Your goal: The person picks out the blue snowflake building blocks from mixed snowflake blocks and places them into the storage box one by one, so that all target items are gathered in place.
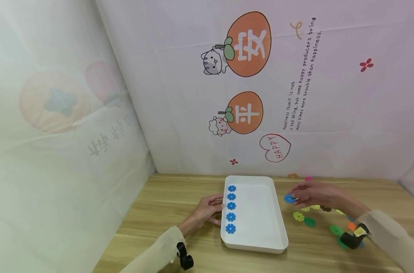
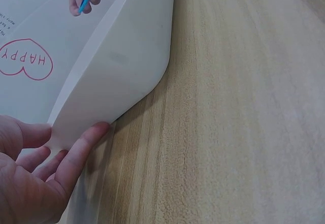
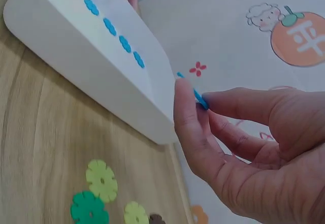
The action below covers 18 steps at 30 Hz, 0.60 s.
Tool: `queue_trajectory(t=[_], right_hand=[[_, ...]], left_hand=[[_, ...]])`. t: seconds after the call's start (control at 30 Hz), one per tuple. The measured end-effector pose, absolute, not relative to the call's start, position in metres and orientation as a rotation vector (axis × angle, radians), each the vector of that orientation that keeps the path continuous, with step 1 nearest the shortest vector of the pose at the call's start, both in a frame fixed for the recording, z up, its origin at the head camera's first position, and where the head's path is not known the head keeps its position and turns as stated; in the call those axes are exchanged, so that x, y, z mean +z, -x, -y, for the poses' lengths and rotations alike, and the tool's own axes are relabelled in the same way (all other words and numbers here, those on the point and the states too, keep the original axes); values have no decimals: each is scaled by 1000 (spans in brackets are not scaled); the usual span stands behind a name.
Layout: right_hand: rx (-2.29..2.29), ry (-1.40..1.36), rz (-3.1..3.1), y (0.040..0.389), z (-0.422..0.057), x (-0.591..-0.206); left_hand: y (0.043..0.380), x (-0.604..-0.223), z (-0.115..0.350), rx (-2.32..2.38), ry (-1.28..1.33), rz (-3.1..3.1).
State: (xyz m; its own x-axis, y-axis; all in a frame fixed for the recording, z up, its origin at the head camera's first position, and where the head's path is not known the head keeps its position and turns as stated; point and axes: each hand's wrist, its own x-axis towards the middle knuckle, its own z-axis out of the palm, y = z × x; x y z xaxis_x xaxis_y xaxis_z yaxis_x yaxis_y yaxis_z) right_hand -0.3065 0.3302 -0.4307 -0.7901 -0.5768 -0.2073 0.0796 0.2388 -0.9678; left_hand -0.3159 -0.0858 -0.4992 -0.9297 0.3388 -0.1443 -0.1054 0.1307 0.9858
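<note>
A white tray (image 1: 254,212) lies on the wooden table. Along its left side, several blue snowflake discs (image 1: 231,206) form a straight column. My left hand (image 1: 204,210) rests against the tray's left wall; in the left wrist view its fingertips (image 2: 100,128) touch the outer side and the thumb is at the rim. To the right of the tray, my right hand (image 1: 314,194) pinches one more blue snowflake disc (image 1: 289,198) between thumb and fingers. The right wrist view shows that disc edge-on, raised above the table.
Loose snowflake discs lie on the table right of the tray, among them a yellow-green one (image 1: 298,216), a dark green one (image 1: 310,222), a green one (image 1: 336,230) and an orange one (image 1: 351,226). A printed white cloth (image 1: 179,113) hangs behind the table.
</note>
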Motion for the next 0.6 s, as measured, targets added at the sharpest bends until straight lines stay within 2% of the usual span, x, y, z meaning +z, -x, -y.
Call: queue_trajectory(t=[0.33, 0.6], right_hand=[[-1564, 369, -2038, 312, -288, -426], [-1519, 425, -2022, 317, -257, -428]], left_hand=[[316, -499, 87, 1847, -224, -2089], [316, -499, 88, 1842, -241, -2087]])
